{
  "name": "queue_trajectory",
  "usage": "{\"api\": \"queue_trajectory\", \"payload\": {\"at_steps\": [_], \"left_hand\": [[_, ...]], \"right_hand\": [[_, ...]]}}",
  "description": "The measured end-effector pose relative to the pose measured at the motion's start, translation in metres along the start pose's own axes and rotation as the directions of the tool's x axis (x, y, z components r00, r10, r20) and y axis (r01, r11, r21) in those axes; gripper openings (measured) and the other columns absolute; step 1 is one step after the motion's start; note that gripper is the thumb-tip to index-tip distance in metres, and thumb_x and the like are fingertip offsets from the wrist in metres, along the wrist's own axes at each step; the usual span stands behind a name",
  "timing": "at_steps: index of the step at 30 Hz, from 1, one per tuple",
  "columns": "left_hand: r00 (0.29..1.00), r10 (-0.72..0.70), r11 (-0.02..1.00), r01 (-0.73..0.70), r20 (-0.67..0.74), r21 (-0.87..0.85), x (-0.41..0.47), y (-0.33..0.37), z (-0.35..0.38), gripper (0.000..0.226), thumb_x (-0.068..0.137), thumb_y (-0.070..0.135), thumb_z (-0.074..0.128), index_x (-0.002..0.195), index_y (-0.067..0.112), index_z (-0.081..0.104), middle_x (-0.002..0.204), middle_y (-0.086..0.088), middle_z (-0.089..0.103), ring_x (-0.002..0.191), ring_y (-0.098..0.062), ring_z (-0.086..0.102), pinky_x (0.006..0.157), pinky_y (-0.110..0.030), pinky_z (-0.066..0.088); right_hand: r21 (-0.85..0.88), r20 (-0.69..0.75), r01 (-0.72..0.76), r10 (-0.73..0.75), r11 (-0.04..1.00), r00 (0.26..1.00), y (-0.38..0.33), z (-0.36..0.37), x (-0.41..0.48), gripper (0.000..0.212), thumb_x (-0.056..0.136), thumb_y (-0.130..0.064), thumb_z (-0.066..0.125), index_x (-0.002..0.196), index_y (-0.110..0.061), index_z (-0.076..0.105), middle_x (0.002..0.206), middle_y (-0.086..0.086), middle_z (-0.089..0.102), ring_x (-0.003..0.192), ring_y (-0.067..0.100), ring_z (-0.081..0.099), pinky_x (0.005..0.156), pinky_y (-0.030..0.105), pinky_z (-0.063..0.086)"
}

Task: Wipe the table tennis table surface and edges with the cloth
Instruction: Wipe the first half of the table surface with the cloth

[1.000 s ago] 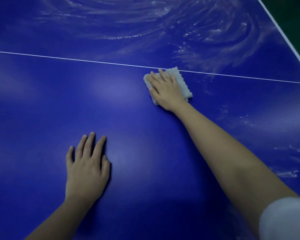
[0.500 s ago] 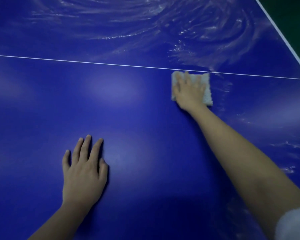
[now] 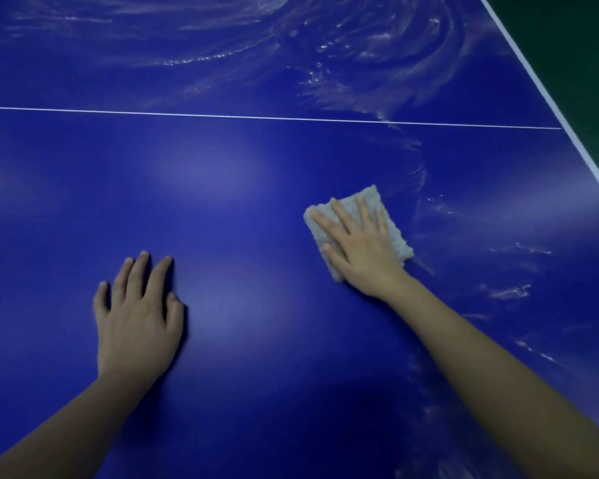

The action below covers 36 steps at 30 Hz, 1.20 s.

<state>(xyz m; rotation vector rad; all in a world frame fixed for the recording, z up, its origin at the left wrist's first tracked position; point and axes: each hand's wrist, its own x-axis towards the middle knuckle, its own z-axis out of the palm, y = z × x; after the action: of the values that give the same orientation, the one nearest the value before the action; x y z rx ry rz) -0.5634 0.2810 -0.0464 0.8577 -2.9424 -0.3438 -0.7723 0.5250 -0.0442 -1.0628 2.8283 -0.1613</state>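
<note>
The blue table tennis table (image 3: 242, 188) fills the view, with a thin white centre line running across it. A folded white cloth (image 3: 395, 236) lies flat on the surface right of centre. My right hand (image 3: 360, 247) presses down on it with straight, spread fingers, covering most of the cloth. My left hand (image 3: 137, 316) rests palm down on the bare blue surface to the left, fingers straight, holding nothing.
Wet swirling streaks (image 3: 343, 46) cover the far half beyond the line and trail down the right side. The white edge stripe (image 3: 547, 95) runs diagonally at the upper right, with dark green floor (image 3: 585, 46) beyond it.
My right hand slid the cloth from beside the white line to the right, then back toward me. My left hand stayed in place on the table.
</note>
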Motion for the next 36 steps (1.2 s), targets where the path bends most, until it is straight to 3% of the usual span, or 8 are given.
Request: {"api": "queue_trajectory", "payload": {"at_steps": [6,8,13,21,25,29,32,36], "left_hand": [[1.000,0.008,1.000,-0.009,-0.016,-0.012,0.001,-0.003,0.004,0.060,0.086,0.034,0.026,0.140,0.014,0.040,0.150,-0.014,0.033,0.141,-0.028,0.022,0.112,-0.050,0.012],[1.000,0.013,1.000,-0.013,-0.015,-0.015,0.001,-0.004,0.005,0.059,0.086,0.034,0.026,0.140,0.014,0.039,0.150,-0.014,0.032,0.142,-0.028,0.020,0.112,-0.050,0.011],[0.999,0.023,0.999,-0.024,-0.025,-0.027,0.000,-0.005,0.006,0.059,0.087,0.034,0.024,0.140,0.014,0.037,0.151,-0.013,0.030,0.142,-0.027,0.019,0.113,-0.049,0.009],[0.998,0.047,0.998,-0.048,-0.040,-0.044,0.001,-0.005,0.006,0.057,0.086,0.032,0.025,0.138,0.012,0.038,0.150,-0.016,0.031,0.141,-0.030,0.020,0.112,-0.052,0.010],[0.996,0.070,0.995,-0.073,-0.053,-0.064,0.001,-0.007,0.006,0.050,0.091,0.026,0.031,0.138,0.011,0.038,0.149,-0.018,0.031,0.141,-0.032,0.019,0.111,-0.055,0.011],[0.994,0.081,0.993,-0.087,-0.069,-0.082,0.001,-0.007,0.005,0.044,0.094,0.021,0.037,0.137,0.009,0.037,0.149,-0.020,0.031,0.140,-0.034,0.020,0.111,-0.056,0.011],[0.989,0.127,0.984,-0.135,-0.075,-0.117,-0.005,-0.004,-0.002,0.046,0.093,0.017,0.041,0.138,0.006,0.036,0.146,-0.021,0.033,0.135,-0.037,0.028,0.109,-0.055,0.014],[0.931,0.366,0.926,-0.365,-0.011,-0.094,-0.049,0.001,-0.015,0.055,0.083,0.021,0.036,0.134,0.002,0.043,0.140,-0.023,0.041,0.128,-0.035,0.041,0.105,-0.049,0.021]], "right_hand": [[0.110,0.002,-0.526,0.529,0.843,0.849,0.060,-0.021,-0.035,0.057,0.091,-0.046,0.041,0.145,-0.043,0.023,0.159,0.009,-0.004,0.143,0.039,-0.009,0.115,0.055,-0.006],[0.076,0.032,-0.444,0.443,0.893,0.896,0.041,-0.018,-0.054,0.060,0.090,-0.045,0.044,0.146,-0.043,0.021,0.159,0.009,-0.003,0.143,0.039,-0.008,0.115,0.054,-0.006],[0.045,0.085,0.107,-0.111,0.993,0.990,-0.026,0.008,-0.128,0.061,0.084,-0.061,0.030,0.143,-0.051,0.017,0.159,0.003,0.007,0.144,0.035,-0.009,0.113,0.053,-0.007],[-0.021,0.025,-0.427,0.428,0.904,0.904,0.048,-0.010,-0.122,0.064,0.094,-0.056,0.028,0.150,-0.032,0.010,0.159,0.008,0.000,0.145,0.033,-0.004,0.116,0.052,0.000],[-0.057,0.103,-0.045,0.051,0.997,0.993,-0.022,0.006,-0.188,0.070,0.086,-0.063,0.017,0.148,-0.033,0.006,0.159,0.008,0.006,0.144,0.035,-0.004,0.114,0.055,0.005],[-0.070,0.189,0.300,-0.283,0.951,0.940,-0.068,0.018,-0.253,0.065,0.090,-0.058,0.029,0.149,-0.035,0.015,0.157,0.007,0.012,0.144,0.038,0.003,0.113,0.053,0.002],[0.035,0.201,0.084,-0.089,0.996,0.975,-0.047,0.005,-0.252,0.067,0.085,-0.061,0.025,0.144,-0.039,0.002,0.156,0.000,-0.010,0.144,0.025,-0.012,0.117,0.050,-0.002],[0.126,0.181,-0.324,0.299,0.938,0.937,-0.031,-0.010,-0.246,0.083,0.086,-0.042,0.054,0.150,-0.028,0.003,0.158,0.006,-0.012,0.145,0.018,-0.012,0.118,0.045,0.001]]}}
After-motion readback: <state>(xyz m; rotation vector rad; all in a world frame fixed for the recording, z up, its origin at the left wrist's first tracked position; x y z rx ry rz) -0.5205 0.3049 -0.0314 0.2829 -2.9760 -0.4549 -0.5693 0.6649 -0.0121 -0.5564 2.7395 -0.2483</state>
